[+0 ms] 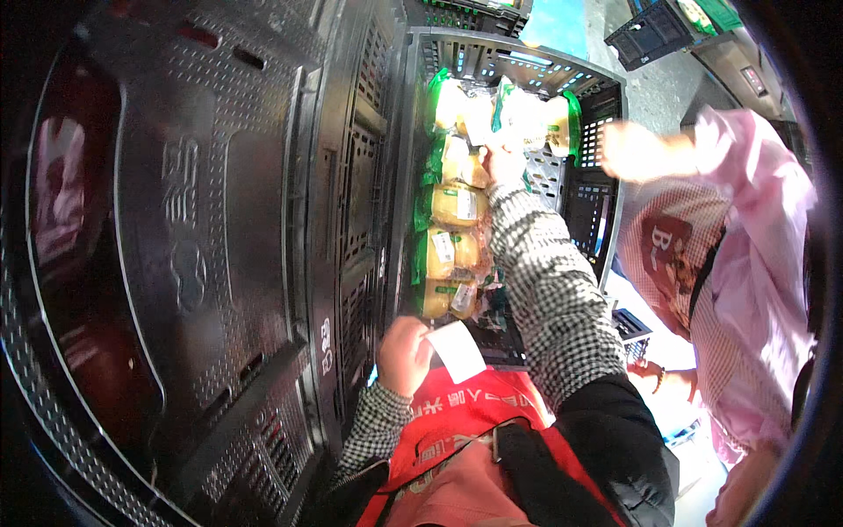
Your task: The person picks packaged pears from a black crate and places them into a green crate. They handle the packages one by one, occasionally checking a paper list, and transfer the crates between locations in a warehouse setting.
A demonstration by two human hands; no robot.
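Note:
My left hand [403, 356] pinches a white paper slip [457, 351] between thumb and fingers, at the near end of a black plastic crate [517, 45]. Into the crate reaches my right hand [506, 165], touching or just over the bagged goods at its far end; glare hides its fingertips, so its grip cannot be told. Several clear bags of pale yellow, rounded food [454, 204] with green ends and white labels line the crate's left side. More bags [560, 125] lie across the far end, partly washed out by bright light.
Large black plastic crates [257, 197] stand close on the left. A co-worker in a pink top and checked apron [685, 263] stands at the right, one hand [635, 151] near the crate's rim. Another black crate [649, 36] with green-wrapped goods is at the upper right.

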